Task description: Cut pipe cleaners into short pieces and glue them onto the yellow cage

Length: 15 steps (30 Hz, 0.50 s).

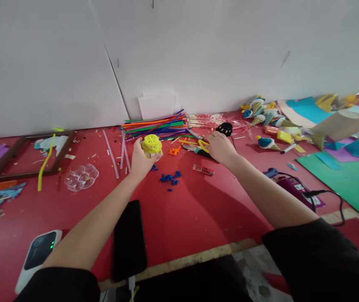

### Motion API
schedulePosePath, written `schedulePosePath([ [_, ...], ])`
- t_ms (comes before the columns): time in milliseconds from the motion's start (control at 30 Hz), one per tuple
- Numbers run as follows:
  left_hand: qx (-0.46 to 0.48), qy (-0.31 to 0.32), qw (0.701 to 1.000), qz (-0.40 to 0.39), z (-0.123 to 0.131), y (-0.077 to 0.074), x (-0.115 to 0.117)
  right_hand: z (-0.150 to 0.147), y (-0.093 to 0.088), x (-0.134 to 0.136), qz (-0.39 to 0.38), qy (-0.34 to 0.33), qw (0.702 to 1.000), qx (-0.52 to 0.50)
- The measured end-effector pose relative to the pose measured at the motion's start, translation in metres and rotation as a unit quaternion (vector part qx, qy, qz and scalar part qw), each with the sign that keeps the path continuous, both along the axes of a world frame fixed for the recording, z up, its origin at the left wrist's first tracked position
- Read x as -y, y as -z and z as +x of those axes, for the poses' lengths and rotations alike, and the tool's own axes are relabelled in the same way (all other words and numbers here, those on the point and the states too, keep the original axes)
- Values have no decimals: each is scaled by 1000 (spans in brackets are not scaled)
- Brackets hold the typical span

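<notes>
My left hand [141,161] is closed around a yellow ball-shaped piece [152,144] that looks made of twisted, looped strands. Its underside is partly hidden by my fingers. Toward the back of the table, my right hand [219,147] is curled with its fingertips on the yellow handle of a pair of scissors [202,145]. Dark-handled pliers [203,152] lie just under that hand. Small blue pieces [170,178] are scattered on the table between my arms, and small orange pieces [175,150] lie beyond them.
A bundle of coloured pipe cleaners [156,126] lies along the wall. A black phone [130,241] and a white device [37,256] sit near the front edge. Left are a clear flower-shaped tray [81,177] and a brown frame [61,157]. Small cone-shaped crafts [258,111] and a green sheet [339,180] are right.
</notes>
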<state>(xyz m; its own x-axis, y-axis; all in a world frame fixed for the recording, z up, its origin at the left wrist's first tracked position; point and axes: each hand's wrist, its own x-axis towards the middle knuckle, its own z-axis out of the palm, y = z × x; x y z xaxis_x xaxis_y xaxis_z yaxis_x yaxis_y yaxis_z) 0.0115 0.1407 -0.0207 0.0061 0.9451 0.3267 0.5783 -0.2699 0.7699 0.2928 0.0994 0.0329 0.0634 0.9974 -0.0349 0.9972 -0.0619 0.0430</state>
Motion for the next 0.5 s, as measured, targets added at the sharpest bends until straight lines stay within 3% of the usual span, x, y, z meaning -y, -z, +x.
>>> schedulePosePath([
  [133,37,-9,999,16,-1,-3,-10,-12,-1,24,-27,-69,997,-27],
  [200,62,-5,997,37,-4,-10,-14,-18,1,33,-38,-84,995,-34],
  [300,182,40,977,107,-10,-28,-12,-24,6,41,-37,-93,994,-39],
  [433,310,88,941,105,-16,-50,19,-33,7,46,-22,-110,992,-56],
  [500,386,107,916,23,-17,-53,45,-38,6,47,-15,-123,990,-67],
])
